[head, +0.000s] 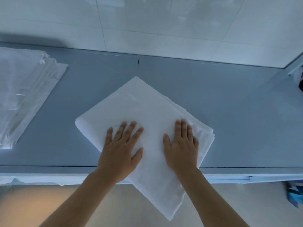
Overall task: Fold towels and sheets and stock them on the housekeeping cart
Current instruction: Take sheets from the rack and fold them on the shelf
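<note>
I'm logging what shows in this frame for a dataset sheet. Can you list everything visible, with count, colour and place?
folded linen: one, white, centre of the table, turned diagonally, its near corner hanging over the front edge
stack of folded linen: one stack, white, far left on the table, apart from the centre piece
table: one, grey-blue top, across the middle of the view
wall: pale tiled, behind the table
floor: beige, below the table's front edge
blue item: one, lower right edge, too cut off to identify
left hand: flat on the centre linen, fingers spread
right hand: flat on the same linen, fingers straight
</note>
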`<state>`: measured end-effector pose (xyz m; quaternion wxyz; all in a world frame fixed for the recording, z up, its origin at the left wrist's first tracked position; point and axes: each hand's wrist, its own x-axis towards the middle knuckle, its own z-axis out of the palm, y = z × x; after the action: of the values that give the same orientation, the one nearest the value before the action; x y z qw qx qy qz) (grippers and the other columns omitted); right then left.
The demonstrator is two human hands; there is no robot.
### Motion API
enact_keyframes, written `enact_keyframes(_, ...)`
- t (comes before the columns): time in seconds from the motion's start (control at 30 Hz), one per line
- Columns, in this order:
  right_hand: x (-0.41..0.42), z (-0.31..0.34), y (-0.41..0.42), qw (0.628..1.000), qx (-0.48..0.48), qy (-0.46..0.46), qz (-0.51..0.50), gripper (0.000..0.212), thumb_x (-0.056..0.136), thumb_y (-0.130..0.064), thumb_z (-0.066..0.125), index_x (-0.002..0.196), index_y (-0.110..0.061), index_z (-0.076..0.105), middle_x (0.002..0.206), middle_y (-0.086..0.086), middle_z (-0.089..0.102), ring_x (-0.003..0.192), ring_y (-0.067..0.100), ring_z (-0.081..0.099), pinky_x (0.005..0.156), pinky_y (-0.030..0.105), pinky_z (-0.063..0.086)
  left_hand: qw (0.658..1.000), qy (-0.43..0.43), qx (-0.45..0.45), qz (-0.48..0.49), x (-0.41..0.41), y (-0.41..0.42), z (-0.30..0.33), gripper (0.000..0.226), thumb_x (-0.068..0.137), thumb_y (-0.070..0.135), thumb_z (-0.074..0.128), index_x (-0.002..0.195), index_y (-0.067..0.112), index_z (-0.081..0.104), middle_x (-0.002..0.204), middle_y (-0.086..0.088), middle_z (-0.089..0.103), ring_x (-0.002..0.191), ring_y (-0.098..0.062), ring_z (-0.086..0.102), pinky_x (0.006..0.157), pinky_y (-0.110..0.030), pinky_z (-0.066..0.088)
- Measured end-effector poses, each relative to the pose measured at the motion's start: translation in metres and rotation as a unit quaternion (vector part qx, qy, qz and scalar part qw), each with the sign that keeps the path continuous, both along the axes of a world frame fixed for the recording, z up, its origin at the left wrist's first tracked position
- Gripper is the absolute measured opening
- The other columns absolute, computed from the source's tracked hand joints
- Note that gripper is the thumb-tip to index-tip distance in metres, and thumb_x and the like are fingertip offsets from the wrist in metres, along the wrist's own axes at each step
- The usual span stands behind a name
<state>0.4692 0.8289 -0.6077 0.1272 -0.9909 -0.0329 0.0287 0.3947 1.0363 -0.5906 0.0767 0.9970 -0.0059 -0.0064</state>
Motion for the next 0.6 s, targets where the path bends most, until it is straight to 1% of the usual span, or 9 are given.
enact_keyframes(0.07,0.002,0.009,-0.006,0.999,-0.017,-0.025,0.025,0.081,0.095,-0.064,0.025,0.160,-0.017,0.028,0.167,0.004,0.027,0.150,0.029,0.029,0.113,0.050,0.032,0.999,0.004,0.000,-0.042,0.006,0.021,-0.002,0.068,0.097,0.058,0.028,0.161,0.034,0.030,0.170,0.005,0.021,0.157,-0.023,0.020,0.124,-0.057,0.019)
enact_keyframes(0.1,0.011,0.013,-0.010,0.997,-0.020,-0.039,0.064,0.078,0.095,-0.063,0.030,0.158,-0.018,0.035,0.165,0.003,0.032,0.146,0.029,0.033,0.110,0.050,0.034,0.998,0.010,0.004,-0.059,0.011,0.030,-0.003,0.068,0.097,0.058,0.027,0.161,0.035,0.028,0.171,0.006,0.020,0.158,-0.023,0.019,0.124,-0.056,0.018)
enact_keyframes(0.13,0.024,0.016,-0.016,0.991,-0.025,-0.049,0.122,0.073,0.096,-0.061,0.035,0.157,-0.021,0.036,0.166,0.000,0.031,0.147,0.027,0.032,0.112,0.049,0.034,0.997,0.014,0.008,-0.075,0.016,0.039,-0.003,0.069,0.097,0.059,0.027,0.161,0.036,0.026,0.171,0.007,0.018,0.158,-0.022,0.017,0.125,-0.054,0.016)
enact_keyframes(0.2,0.052,0.019,-0.027,0.967,-0.026,-0.032,0.252,0.067,0.101,-0.059,0.039,0.161,-0.033,0.025,0.171,-0.011,0.015,0.156,0.016,0.016,0.121,0.048,0.024,0.995,0.020,0.015,-0.100,0.027,0.054,-0.001,0.068,0.097,0.060,0.027,0.162,0.040,0.021,0.172,0.011,0.013,0.159,-0.018,0.012,0.127,-0.050,0.013)
enact_keyframes(0.27,0.073,0.017,-0.033,0.952,-0.010,0.003,0.304,0.069,0.101,-0.061,0.038,0.163,-0.040,0.014,0.171,-0.019,0.002,0.158,0.009,0.001,0.126,0.045,0.014,0.992,0.016,0.014,-0.120,0.040,0.068,0.001,0.067,0.097,0.059,0.028,0.161,0.042,0.020,0.171,0.013,0.013,0.159,-0.016,0.011,0.127,-0.047,0.011)
enact_keyframes(0.33,0.078,0.010,-0.029,0.955,0.008,-0.001,0.296,0.070,0.101,-0.064,0.036,0.163,-0.043,0.010,0.170,-0.021,-0.001,0.158,0.007,-0.003,0.127,0.043,0.012,0.990,0.012,0.016,-0.138,0.052,0.080,0.002,0.066,0.097,0.056,0.030,0.161,0.043,0.022,0.171,0.013,0.016,0.158,-0.015,0.013,0.127,-0.046,0.011)
enact_keyframes(0.43,0.067,0.000,-0.016,0.970,0.017,-0.022,0.243,0.072,0.099,-0.069,0.028,0.162,-0.044,0.005,0.170,-0.022,-0.004,0.158,0.009,-0.005,0.128,0.043,0.010,0.990,0.007,0.019,-0.140,0.068,0.092,0.006,0.062,0.098,0.051,0.028,0.159,0.045,0.027,0.170,0.013,0.020,0.158,-0.018,0.018,0.127,-0.047,0.014)
enact_keyframes(0.5,0.055,-0.003,-0.004,0.978,0.020,-0.031,0.207,0.073,0.098,-0.069,0.026,0.162,-0.043,0.005,0.171,-0.019,-0.004,0.159,0.012,-0.003,0.127,0.044,0.011,0.995,-0.001,0.022,-0.102,0.074,0.095,0.008,0.059,0.100,0.048,0.025,0.158,0.046,0.029,0.170,0.011,0.022,0.157,-0.021,0.018,0.126,-0.050,0.014)
enact_keyframes(0.6,0.033,-0.003,0.024,0.986,0.018,-0.037,0.159,0.073,0.099,-0.067,0.027,0.163,-0.039,0.005,0.172,-0.014,-0.003,0.159,0.018,-0.002,0.127,0.050,0.013,1.000,-0.014,0.003,0.013,0.073,0.092,0.006,0.052,0.106,0.042,0.033,0.157,0.045,0.032,0.170,0.008,0.023,0.158,-0.025,0.015,0.124,-0.058,0.015)
